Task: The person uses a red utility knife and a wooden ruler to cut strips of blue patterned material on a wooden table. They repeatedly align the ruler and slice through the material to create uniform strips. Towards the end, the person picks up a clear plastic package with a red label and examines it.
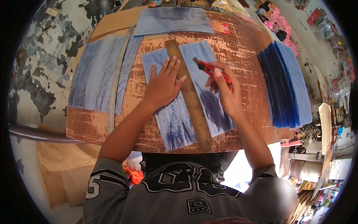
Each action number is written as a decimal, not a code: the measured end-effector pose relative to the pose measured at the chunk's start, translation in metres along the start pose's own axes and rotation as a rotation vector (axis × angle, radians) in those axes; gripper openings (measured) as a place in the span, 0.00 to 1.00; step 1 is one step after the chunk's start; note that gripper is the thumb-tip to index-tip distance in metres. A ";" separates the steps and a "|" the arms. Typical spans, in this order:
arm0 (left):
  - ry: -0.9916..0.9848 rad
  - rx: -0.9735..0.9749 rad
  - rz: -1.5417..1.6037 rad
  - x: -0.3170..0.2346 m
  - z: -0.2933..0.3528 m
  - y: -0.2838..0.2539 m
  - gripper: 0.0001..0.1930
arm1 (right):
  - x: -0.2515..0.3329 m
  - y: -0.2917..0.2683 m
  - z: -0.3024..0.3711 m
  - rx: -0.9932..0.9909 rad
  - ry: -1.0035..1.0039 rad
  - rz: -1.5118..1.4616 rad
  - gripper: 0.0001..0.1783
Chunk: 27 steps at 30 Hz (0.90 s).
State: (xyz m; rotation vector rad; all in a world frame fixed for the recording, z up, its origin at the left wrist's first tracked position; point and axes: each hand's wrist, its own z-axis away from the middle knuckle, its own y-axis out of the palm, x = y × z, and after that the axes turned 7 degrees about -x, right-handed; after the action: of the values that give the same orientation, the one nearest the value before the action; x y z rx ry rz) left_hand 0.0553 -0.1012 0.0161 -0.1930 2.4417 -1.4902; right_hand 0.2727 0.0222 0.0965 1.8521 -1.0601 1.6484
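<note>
My left hand [164, 85] lies flat with its fingers spread, pressing on a blue-and-white streaked sheet [174, 123] and on the edge of a worn brown straightedge [193, 106]. The straightedge slants across the sheet from far left to near right, and the sheet shows on both sides of it. In my right hand [228, 93] is a red utility knife [209, 69], its dark tip pointing toward the far left. The knife is over the part of the sheet right of the straightedge; whether its blade touches cannot be told.
A thick stack of blue sheets [285, 86] sits at the table's right. On the left are streaked sheets [95, 74] under a long narrow bar [120, 71]. More sheets [173, 20] and an orange-red packet [220, 27] lie at the back of the scarred wooden table [250, 71]. Another person [281, 24] sits beyond.
</note>
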 end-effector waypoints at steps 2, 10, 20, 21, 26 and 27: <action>-0.005 -0.009 -0.002 -0.001 0.000 -0.001 0.37 | -0.007 0.013 -0.020 0.010 -0.006 -0.035 0.24; 0.002 -0.015 0.011 -0.001 0.001 -0.001 0.37 | -0.025 0.041 -0.059 0.025 0.011 0.013 0.20; 0.019 -0.045 -0.013 0.001 0.001 0.002 0.37 | -0.024 0.046 -0.058 0.022 -0.025 0.105 0.19; 0.019 -0.043 -0.013 0.001 0.001 0.002 0.37 | -0.024 0.046 -0.059 0.028 -0.021 0.104 0.19; 0.019 -0.035 -0.016 0.002 0.002 0.002 0.37 | -0.033 0.046 -0.059 0.045 -0.101 0.134 0.18; 0.017 -0.025 -0.015 0.001 0.001 0.001 0.37 | -0.033 0.045 -0.058 0.048 -0.102 0.158 0.17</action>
State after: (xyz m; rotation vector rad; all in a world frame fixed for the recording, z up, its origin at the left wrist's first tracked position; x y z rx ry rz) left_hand 0.0544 -0.1024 0.0146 -0.2049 2.4787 -1.4733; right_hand 0.2010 0.0470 0.0684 1.9453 -1.2492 1.6954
